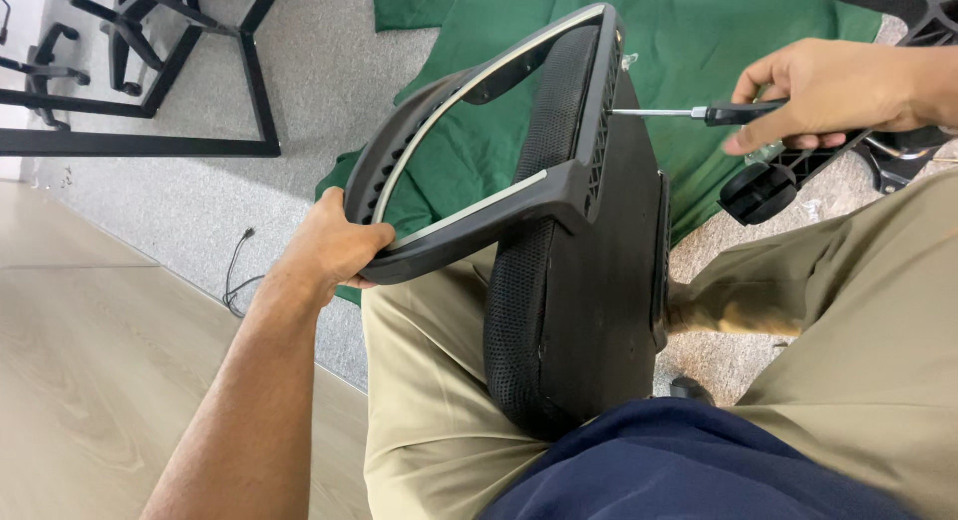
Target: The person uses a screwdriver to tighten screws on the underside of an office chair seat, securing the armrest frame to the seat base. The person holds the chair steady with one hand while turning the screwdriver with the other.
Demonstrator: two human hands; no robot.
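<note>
A black office-chair seat (589,310) with a mesh cushion stands on edge between my knees, its hard underside facing right. A black loop-shaped armrest (479,196) with a pale inner strip is fitted to its upper side. My left hand (334,246) grips the lower corner of the armrest loop. My right hand (828,91) holds a black-handled screwdriver (699,112) level, its metal tip touching the armrest bracket at the seat's top edge, just below a small screw (628,61).
A green cloth (699,41) lies on the grey carpet behind the seat. A black chair base with a caster wheel (760,191) lies at the right. Black metal table legs (150,91) stand at the upper left. A thin cable (236,270) runs along the wood floor's edge.
</note>
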